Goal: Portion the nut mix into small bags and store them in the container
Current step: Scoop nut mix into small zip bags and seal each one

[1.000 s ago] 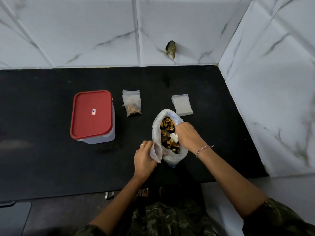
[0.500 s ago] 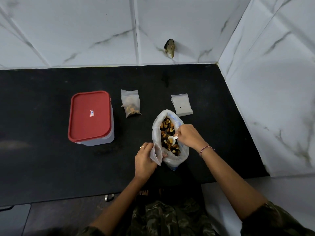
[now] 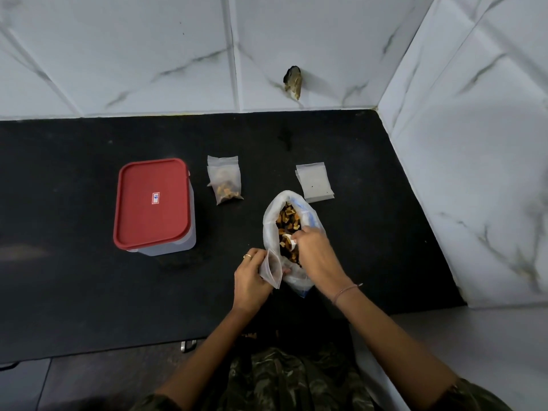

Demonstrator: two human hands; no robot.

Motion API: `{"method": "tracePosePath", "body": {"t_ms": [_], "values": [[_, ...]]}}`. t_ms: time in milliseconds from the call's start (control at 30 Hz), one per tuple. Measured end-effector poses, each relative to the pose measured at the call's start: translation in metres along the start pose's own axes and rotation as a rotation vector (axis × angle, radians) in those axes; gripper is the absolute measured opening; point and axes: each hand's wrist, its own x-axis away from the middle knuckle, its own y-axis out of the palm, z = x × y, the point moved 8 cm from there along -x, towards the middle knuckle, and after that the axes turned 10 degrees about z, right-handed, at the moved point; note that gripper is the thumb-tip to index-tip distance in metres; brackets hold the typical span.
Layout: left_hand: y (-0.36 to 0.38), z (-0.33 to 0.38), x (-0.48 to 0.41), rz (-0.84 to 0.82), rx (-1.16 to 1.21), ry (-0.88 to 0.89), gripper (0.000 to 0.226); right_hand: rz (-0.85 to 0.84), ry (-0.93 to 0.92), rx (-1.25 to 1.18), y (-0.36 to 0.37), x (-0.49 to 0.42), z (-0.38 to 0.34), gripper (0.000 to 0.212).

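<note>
1 head view only, wide-angle, looking steeply down from above at black counter (image 3: 89,292); tiled corner wall (image 3: 326,40) probably close ahead.

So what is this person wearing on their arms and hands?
Both forearms are bare. The left hand has a gold-coloured ring on one finger. The right hand has no ring that shows, but a thin pinkish thread bracelet circles its wrist, with a loose end sticking out. Near the bottom edge, dark camouflage-patterned sleeves begin at about the elbows.
</note>
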Motion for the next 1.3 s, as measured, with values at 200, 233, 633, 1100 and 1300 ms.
{"method": "tracePosePath", "body": {"t_ms": [200, 233, 633, 1100, 1300], "values": [[0.004, -0.003, -0.001, -0.044, 0.013, 0.027, 0.027, 0.087, 0.179, -0.161, 0.001, -0.005, 0.019, 0.025], [0.003, -0.001, -0.001, -0.051, 0.024, 0.032, 0.027, 0.084, 0.222, -0.219, 0.001, -0.004, 0.024, 0.024], [-0.023, 0.015, -0.008, 0.111, -0.016, 0.037, 0.041, 0.202, 0.505, -0.685, -0.016, 0.015, 0.050, 0.021], [-0.040, 0.043, -0.056, 0.239, 0.168, -0.035, 0.045, 0.197, 0.406, -1.087, -0.063, 0.026, -0.005, 0.016], [-0.043, 0.047, -0.066, 0.263, 0.130, -0.007, 0.040, 0.279, 0.234, -0.840, -0.077, 0.023, -0.030, 0.020]]}}
